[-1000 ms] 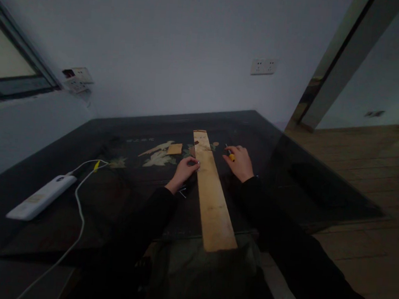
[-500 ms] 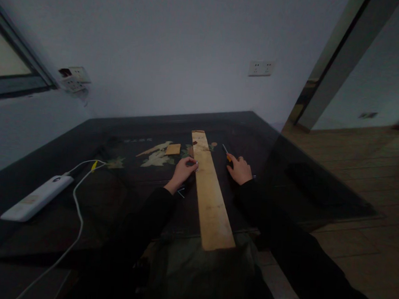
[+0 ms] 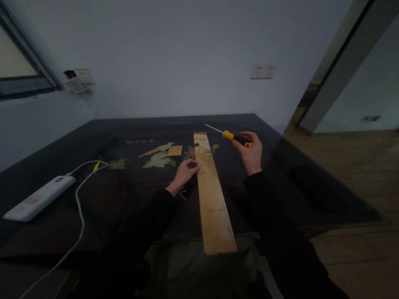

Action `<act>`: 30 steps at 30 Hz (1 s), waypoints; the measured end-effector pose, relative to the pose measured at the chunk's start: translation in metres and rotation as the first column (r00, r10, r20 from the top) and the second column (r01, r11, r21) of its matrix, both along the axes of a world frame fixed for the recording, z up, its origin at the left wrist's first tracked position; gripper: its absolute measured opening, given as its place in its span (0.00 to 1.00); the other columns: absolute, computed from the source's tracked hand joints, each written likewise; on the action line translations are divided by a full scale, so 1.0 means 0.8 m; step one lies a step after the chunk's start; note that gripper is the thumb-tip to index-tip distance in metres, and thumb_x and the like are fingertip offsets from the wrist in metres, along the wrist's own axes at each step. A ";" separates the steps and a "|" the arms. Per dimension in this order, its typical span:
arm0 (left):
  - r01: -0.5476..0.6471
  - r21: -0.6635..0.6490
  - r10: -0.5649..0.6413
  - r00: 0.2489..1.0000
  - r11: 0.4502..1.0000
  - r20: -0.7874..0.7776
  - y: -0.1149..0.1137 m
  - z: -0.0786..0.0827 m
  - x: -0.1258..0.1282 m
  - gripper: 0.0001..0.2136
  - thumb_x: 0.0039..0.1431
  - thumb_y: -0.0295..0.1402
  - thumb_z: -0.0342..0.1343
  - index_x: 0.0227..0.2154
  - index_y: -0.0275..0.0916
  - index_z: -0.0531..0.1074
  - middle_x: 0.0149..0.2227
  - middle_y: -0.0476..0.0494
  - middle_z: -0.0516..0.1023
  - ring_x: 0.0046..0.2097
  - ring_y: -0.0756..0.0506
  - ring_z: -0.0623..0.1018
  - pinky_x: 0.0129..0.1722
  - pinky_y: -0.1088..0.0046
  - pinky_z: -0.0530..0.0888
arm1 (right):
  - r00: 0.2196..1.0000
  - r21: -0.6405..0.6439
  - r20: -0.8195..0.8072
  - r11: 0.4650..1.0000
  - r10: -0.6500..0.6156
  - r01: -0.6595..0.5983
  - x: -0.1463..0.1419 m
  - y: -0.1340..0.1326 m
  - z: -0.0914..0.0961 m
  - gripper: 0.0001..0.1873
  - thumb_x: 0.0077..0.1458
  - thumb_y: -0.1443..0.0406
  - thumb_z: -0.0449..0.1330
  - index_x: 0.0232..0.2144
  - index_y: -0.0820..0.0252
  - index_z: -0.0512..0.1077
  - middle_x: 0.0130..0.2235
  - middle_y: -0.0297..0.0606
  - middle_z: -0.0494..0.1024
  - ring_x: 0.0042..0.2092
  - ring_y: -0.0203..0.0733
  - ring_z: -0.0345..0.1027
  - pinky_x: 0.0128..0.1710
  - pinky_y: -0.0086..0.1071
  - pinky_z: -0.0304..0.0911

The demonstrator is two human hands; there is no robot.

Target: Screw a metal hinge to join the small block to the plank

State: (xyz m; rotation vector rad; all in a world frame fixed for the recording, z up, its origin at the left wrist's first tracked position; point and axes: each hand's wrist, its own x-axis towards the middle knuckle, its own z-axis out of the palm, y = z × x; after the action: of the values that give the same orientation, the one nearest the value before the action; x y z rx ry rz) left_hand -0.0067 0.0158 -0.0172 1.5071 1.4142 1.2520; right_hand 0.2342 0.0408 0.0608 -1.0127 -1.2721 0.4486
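Note:
My right hand [image 3: 249,152] is raised above the table and closed round the yellow-and-black handle of a screwdriver [image 3: 228,135]. Its bare shaft points left, over the far end of a long wooden board [image 3: 212,201]. At the left edge of that board, my left hand [image 3: 185,173] pinches a small shiny piece [image 3: 198,166] that looks like a screw; its details are too small to make out. Thin loose screws [image 3: 182,194] lie on the table beside my left wrist. The board runs lengthwise towards me, its near end jutting past the table edge.
A small square of wood [image 3: 175,151] lies on the dark table [image 3: 145,131], left of the board. Further left is a white power bank [image 3: 40,199] with a white cable [image 3: 81,214] trailing off the front edge. A wall with sockets [image 3: 263,71] stands behind.
My right hand has picked the screwdriver up off the table and lifted it, its tip now swung left above the board's far end. My left hand stays pinching at the board's edge.

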 end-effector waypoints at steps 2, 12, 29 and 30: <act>-0.001 0.008 0.001 1.000 1.000 0.010 0.000 -0.001 0.000 0.06 0.48 0.32 0.62 0.29 0.37 0.73 0.27 0.48 0.76 0.27 0.49 0.75 0.28 0.76 0.69 | 0.948 0.014 -0.283 0.989 0.145 -0.147 -0.008 0.006 0.001 0.22 0.42 0.61 0.68 0.40 0.57 0.66 0.38 0.35 0.75 0.39 0.41 0.74 0.43 0.42 0.71; -0.001 0.018 0.001 1.000 1.000 0.009 0.002 -0.004 0.000 0.05 0.48 0.31 0.62 0.29 0.37 0.73 0.27 0.49 0.76 0.28 0.49 0.75 0.30 0.75 0.70 | 0.762 0.013 -0.581 0.939 0.287 -0.344 0.010 0.014 -0.022 0.19 0.43 0.60 0.68 0.37 0.58 0.67 0.36 0.35 0.78 0.38 0.39 0.76 0.41 0.40 0.75; -0.014 0.011 0.015 0.999 1.000 -0.038 0.000 -0.002 0.000 0.05 0.49 0.30 0.61 0.29 0.37 0.73 0.26 0.49 0.76 0.27 0.49 0.75 0.30 0.76 0.69 | 0.898 -0.060 -0.346 0.948 0.274 -0.313 0.001 0.006 -0.020 0.22 0.43 0.54 0.67 0.38 0.57 0.67 0.37 0.36 0.76 0.40 0.42 0.75 0.33 0.33 0.74; -0.015 0.010 0.015 0.999 1.000 -0.038 0.000 -0.002 0.000 0.05 0.49 0.30 0.61 0.29 0.37 0.73 0.26 0.49 0.76 0.27 0.49 0.75 0.30 0.76 0.69 | 0.902 -0.063 -0.335 0.948 0.273 -0.311 0.001 0.005 -0.019 0.22 0.43 0.54 0.67 0.38 0.57 0.67 0.38 0.36 0.76 0.41 0.42 0.75 0.33 0.34 0.74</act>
State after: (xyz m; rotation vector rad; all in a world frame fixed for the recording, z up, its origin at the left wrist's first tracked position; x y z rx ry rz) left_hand -0.0064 0.0161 -0.0187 1.5372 1.4484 1.2469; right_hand 0.2348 0.0451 0.0455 -0.8025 -1.1113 0.8939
